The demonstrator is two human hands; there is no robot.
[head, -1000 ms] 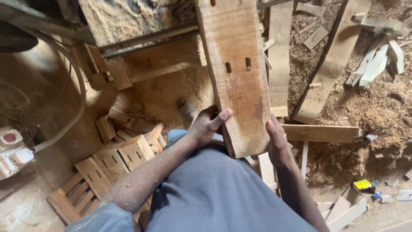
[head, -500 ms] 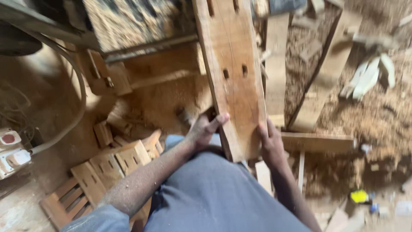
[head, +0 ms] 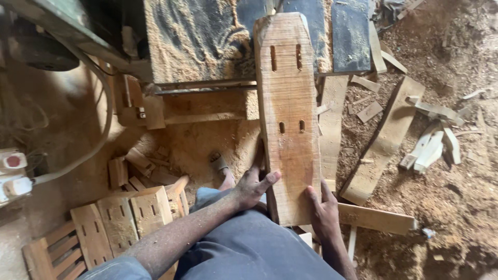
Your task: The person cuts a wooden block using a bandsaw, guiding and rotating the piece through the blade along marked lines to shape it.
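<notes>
Two hands, one board, pushed up to the bench

Two changes from half a second back: the board [head: 288, 114] now shows its whole length, its clipped far end lying up on the sawdust-covered bench [head: 197, 41], and the hands sit lower on it than before. It runs straight away from the person, near end at the lap, two pairs of slots cut through its face.

Room to move? Tight on the right: a plank [head: 332, 129] lies just beside the board's right edge, a second plank [head: 384, 140] leans at an angle beyond it, and offcuts [head: 433, 140] are scattered over the sawdust floor. On the left, a drift of sawdust under the bench, then slotted blocks [head: 124, 218] stacked near the left knee.

Now the hands. Left hand [head: 251, 186] grips the board's left edge, thumb stretched across the face, fingers wrapped behind. Right hand [head: 324, 210] presses flat-fingered against the lower right edge, thumb up on the face. Both are clamped on the near end, apart by the board's width.
</notes>
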